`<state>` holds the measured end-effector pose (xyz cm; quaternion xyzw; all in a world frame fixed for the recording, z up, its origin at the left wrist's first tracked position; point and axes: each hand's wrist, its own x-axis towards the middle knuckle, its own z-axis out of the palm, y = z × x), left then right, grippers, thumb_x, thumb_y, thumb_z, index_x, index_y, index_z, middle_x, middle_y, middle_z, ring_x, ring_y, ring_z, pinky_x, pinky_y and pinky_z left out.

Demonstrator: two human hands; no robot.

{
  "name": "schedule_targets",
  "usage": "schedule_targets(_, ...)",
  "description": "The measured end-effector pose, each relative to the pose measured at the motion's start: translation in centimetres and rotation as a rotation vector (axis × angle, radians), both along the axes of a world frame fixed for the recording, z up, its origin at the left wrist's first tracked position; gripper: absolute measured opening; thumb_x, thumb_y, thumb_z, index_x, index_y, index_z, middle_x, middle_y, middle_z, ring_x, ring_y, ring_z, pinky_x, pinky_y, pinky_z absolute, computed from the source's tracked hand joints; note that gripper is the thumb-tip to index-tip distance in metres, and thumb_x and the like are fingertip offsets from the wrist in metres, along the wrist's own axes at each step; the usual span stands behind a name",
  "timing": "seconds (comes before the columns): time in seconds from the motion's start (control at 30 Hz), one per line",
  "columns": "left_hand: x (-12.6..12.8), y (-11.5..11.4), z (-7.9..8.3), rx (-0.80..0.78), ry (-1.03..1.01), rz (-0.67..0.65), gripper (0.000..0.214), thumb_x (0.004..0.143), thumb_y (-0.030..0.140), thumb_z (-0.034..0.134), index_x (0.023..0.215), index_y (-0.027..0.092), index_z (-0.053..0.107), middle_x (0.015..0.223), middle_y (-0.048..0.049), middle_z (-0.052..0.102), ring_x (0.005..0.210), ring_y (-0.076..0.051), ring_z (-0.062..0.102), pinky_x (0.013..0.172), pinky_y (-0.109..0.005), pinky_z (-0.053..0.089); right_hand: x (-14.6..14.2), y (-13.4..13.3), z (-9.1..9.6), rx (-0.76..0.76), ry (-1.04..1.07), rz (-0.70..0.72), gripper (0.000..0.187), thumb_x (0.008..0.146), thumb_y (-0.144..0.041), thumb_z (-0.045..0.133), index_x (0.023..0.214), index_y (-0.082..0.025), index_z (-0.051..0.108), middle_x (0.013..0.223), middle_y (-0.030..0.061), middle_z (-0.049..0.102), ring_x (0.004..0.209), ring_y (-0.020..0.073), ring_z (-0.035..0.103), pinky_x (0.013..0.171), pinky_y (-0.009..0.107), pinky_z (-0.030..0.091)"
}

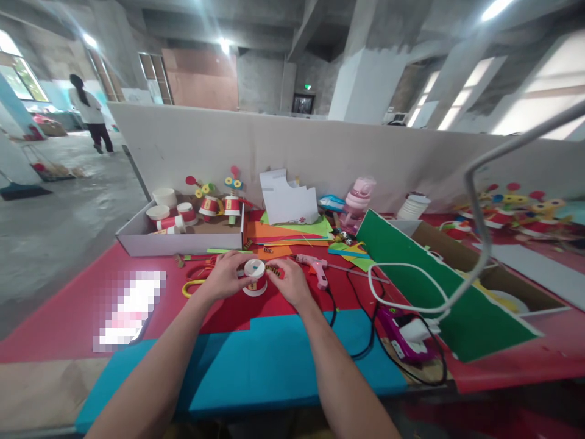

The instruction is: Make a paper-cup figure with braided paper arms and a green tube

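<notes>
A small paper cup (255,286) with a white top and a red band stands on the red table covering between my hands. My left hand (225,275) is closed around the cup's left side, thumb and fingers against it. A dark, yellow-striped folded strip (273,269) juts from the cup's right side, and my right hand (291,281) pinches it there. Part of a similar strip shows by my left fingertips. Just right of my right hand lies a pink glue gun (317,268). Yellow-handled scissors (192,288) lie beside my left wrist.
A white box (183,242) with cups and finished cup figures stands behind left. Coloured paper sheets (265,231) lie behind my hands. At right are a green-sided box (425,286), a purple power strip (404,338) and cables. A phone (132,308) lies left. A person (89,110) stands far left.
</notes>
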<state>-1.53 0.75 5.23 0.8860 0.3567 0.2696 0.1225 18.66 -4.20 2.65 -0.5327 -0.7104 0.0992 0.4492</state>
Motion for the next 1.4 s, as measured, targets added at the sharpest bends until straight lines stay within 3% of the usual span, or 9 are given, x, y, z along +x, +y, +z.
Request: schedule_targets(1.4, 0.27, -0.09, 0.09, -0.051, -0.038, 0.000, 0.049, 0.075, 0.039, 0.070, 0.121, 0.024, 0.060, 0.118, -0.0066, 0.067, 0.107, -0.027, 0.057, 0.093, -0.041, 0.042, 0.14, 0.04, 0.28, -0.013, -0.012, 0.025, 0.015, 0.083, -0.020, 0.062, 0.096, -0.021, 0.068, 0.098, 0.0051, 0.072, 0.092, 0.0216, 0.063, 0.085, 0.036, 0.046)
